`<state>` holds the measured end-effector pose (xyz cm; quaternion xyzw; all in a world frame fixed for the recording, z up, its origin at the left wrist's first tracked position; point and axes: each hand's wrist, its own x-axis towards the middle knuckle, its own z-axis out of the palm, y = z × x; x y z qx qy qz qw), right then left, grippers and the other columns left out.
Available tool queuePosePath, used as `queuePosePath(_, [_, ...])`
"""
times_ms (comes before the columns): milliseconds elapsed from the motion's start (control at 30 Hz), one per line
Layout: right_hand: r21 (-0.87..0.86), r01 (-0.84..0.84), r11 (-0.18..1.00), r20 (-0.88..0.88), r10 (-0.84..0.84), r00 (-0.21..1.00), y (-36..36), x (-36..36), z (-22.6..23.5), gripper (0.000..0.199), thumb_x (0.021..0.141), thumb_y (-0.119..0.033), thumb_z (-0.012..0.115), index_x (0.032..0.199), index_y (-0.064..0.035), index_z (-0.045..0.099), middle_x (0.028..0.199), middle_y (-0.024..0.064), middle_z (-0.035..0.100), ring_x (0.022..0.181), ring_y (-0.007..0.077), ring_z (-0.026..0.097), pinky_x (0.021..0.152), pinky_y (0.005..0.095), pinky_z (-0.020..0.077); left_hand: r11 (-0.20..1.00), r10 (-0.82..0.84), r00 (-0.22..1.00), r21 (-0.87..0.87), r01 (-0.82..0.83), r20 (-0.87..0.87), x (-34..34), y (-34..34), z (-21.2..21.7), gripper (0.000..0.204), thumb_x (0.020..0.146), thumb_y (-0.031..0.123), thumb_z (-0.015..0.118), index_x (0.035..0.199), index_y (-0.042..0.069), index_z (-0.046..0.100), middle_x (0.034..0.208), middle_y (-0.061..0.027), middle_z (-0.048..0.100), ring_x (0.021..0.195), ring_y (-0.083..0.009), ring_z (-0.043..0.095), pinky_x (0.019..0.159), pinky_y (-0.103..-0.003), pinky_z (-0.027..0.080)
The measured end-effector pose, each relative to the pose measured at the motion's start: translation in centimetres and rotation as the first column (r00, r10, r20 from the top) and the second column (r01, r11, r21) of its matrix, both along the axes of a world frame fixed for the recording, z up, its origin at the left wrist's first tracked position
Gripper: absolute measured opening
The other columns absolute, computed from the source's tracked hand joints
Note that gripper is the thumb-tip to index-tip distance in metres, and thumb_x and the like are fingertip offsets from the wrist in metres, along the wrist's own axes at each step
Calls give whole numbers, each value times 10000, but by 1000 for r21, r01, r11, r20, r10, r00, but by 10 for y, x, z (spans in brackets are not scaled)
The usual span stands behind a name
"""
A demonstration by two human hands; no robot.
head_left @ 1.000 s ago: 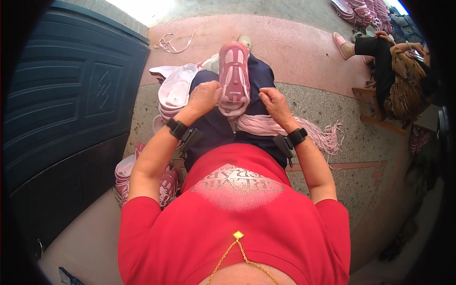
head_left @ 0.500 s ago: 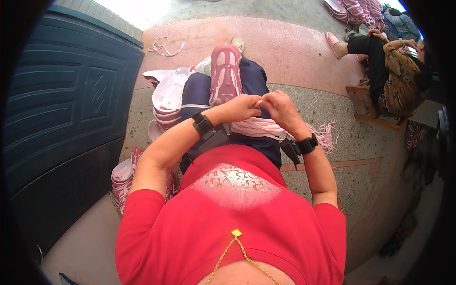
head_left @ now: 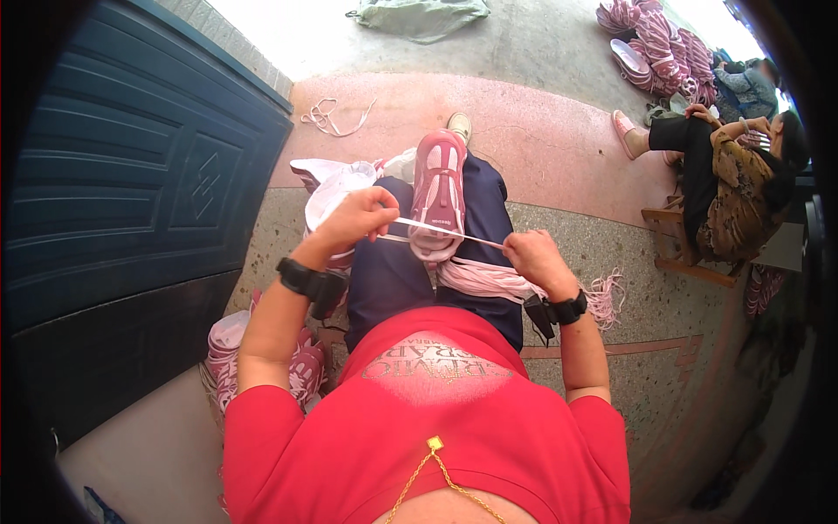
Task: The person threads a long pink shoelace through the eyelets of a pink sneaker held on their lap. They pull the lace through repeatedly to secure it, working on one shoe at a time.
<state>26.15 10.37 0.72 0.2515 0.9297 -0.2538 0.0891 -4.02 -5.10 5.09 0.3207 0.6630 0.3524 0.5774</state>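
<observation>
Lace (head_left: 449, 232): thin, soft, light; take near the ends.
Left hand (head_left: 362, 218): pinched on lace, 10 o'clock of shoe (head_left: 438, 194).
Right hand (head_left: 534, 259): pinched on lace, 4 o'clock.

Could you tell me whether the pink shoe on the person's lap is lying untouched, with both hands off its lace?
No, the left hand and right hand hold a lace stretched taut between them across the pink shoe.

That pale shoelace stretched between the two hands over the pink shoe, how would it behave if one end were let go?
The shoelace is flat and thin, pulled straight only by the left hand and right hand, so it would probably go limp and drop onto the pink shoe. It looks very light. Like the bundle of laces draped over the lap, it would likely drape rather than hold shape.
</observation>
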Motion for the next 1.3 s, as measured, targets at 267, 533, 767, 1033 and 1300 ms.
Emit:
queuePosePath(267, [-978,86,192,-90,-749,656,-34,-100,-9,313,978,-264,429,999,-11,612,829,56,602,734,121,553,636,246,434,988,0,999,157,-8,51,65,46,-35,128,880,159,619,849,46,568,658,5,560,555,-44,514,443,-199,381])
queuePosePath(533, [-596,178,783,-395,-479,784,-22,-111,-24,269,900,-216,542,977,16,654,899,219,651,822,308,660,711,366,494,964,262,901,-40,-264,347,18,59,-60,185,936,247,567,878,72,576,696,-5,596,557,-62,546,449,-185,414])
queuePosePath(767, [-651,326,685,-224,-584,780,29,-116,-62,257,897,-167,591,1040,35,659,835,77,687,771,94,603,700,252,481,987,91,865,159,-13,-494,16,87,-90,221,838,124,609,1009,-13,635,856,-95,667,783,-173,627,698,-294,497])
queuePosePath(1033, [-221,292,931,-299,-350,888,31,-123,-72,259,873,-207,510,896,15,642,930,219,624,876,386,609,754,443,488,949,159,771,312,53,-617,35,83,-98,237,823,103,615,1034,-3,625,858,-147,661,784,-230,638,712,-322,502])
queuePosePath(1300, [-70,152,986,-159,-161,974,37,-142,-71,248,895,-196,497,880,29,602,886,192,613,809,339,619,712,419,488,964,140,816,265,17,-562,30,82,-97,257,853,92,565,1090,0,599,900,-137,659,787,-216,637,707,-319,509])
